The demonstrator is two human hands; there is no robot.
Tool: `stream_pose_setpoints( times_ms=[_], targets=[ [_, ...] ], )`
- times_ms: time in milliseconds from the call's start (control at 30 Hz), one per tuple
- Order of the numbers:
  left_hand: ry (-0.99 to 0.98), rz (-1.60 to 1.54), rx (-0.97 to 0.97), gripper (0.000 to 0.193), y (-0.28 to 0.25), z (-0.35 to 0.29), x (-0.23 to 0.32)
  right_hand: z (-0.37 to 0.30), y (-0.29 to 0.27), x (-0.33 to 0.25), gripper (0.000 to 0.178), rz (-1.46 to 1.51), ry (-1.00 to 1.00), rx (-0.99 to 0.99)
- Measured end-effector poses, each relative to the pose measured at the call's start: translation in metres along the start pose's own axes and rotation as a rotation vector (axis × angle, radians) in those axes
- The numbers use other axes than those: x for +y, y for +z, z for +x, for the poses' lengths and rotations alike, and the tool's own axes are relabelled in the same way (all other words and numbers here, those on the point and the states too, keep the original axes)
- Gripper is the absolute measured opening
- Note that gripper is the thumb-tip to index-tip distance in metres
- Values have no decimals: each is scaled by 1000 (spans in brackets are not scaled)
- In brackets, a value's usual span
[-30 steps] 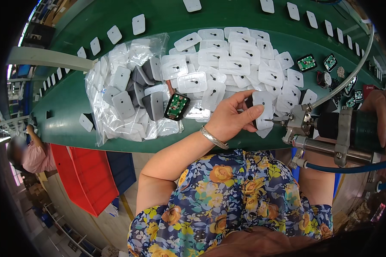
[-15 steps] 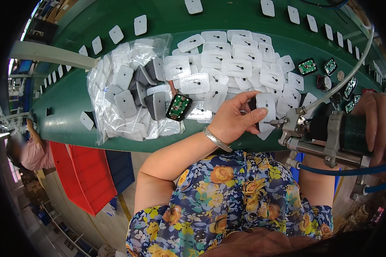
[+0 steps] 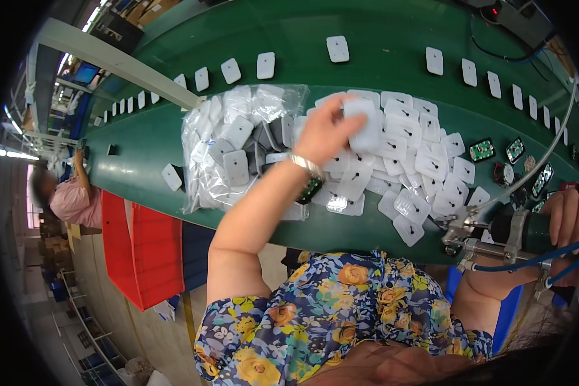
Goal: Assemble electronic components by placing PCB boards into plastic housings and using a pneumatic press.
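On the table [image 3: 132,168], a plastic bag [image 3: 196,186] of parts lies left of a heap of plates [image 3: 431,162]. Circuit boards [image 3: 481,150] lie to the heap's right. Behind them, a row of casings [image 3: 338,49] runs across. The left hand [image 3: 323,132] holds a piece [image 3: 363,132] over the heap's left part; the right hand [image 3: 565,213] is at the driver [image 3: 513,233], near right. A bin [image 3: 149,257] stands left, before the table's near edge.

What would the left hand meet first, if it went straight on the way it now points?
Beyond the white piece it holds, the left hand would probably meet the farthest row of white plates; its height is unclear, so it might pass above them.
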State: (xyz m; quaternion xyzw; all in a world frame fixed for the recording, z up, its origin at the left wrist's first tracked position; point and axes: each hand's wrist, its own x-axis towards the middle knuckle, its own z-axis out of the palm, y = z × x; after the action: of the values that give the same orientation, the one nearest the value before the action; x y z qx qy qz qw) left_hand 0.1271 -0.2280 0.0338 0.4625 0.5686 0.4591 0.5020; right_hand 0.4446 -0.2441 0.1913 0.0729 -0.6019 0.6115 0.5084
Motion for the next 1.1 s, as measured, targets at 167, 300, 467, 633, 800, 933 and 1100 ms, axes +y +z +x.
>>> stream_pose_setpoints(
  times_ms=[167, 300, 467, 633, 800, 933, 1100],
  targets=[
    [-47, 242, 239, 48, -71, 135, -20, -4, -7, 1, 60, -134, -121, 184],
    [-71, 845, 277, 57, -103, 212, -63, 4, -35, 10, 63, -112, -155, 242],
    [51, 1463, 287, 58, -71, 212, -5, 12, -64, 8, 62, -176, -21, 78],
    [57, 1371, 188, 54, -47, 239, 2, 22, -65, -7, 61, -151, 8, -2],
    [-12, 1140, 111, 51, -31, 268, -1, 30, -77, -1, 62, -205, -33, 113],
    [157, 1182, 250, 55, -9, 261, -17, 21, -93, 5, 59, -190, 29, -13],
    [93, 311, -71, 57, 14, 127, 23, 15, -88, 29, 62, -61, -137, 32]
  ],
)
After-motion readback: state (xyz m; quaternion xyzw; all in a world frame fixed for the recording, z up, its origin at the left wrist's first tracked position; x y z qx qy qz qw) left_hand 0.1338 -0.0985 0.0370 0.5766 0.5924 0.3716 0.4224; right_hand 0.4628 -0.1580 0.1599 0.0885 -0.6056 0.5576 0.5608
